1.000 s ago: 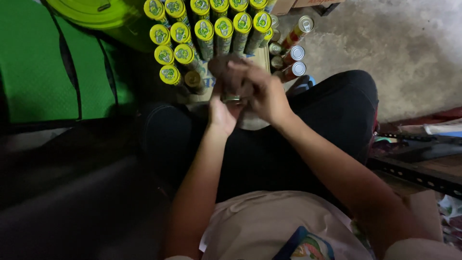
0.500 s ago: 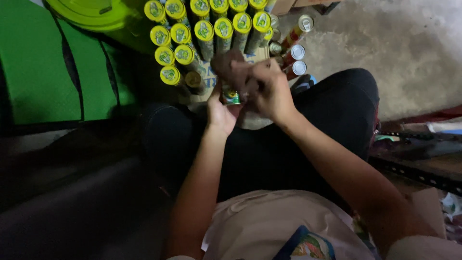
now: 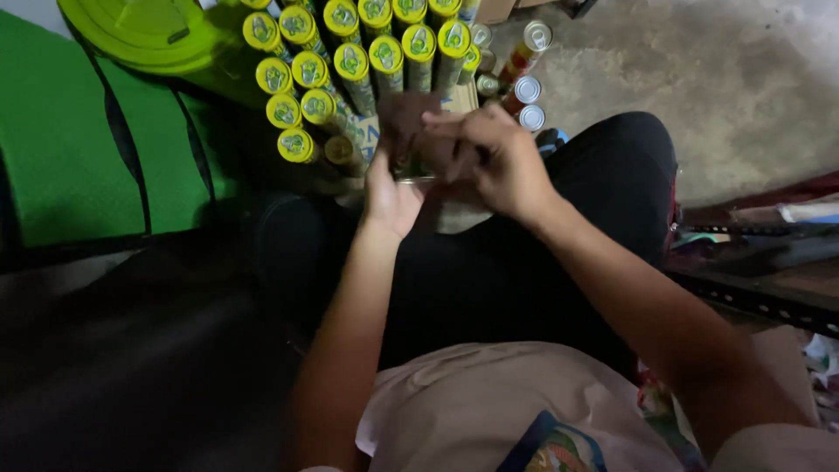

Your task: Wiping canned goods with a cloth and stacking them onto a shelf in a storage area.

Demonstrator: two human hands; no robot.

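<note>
Since half a second ago, both hands have shifted slightly lower over the lap, the can between them less covered. From the head view, the left hand (image 3: 391, 194) cups a small can (image 3: 412, 168) from below, fingers curled around it. The right hand (image 3: 500, 162) closes over the can's top, fingers bent. Just beyond them on the floor (image 3: 743, 79) stand rows of yellow-lidded cans (image 3: 350, 65), with silver-topped cans (image 3: 527, 90) beside them.

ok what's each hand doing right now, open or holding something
Left hand: closed around the lower part of a can.
Right hand: fingers curled over the same can's top.
</note>
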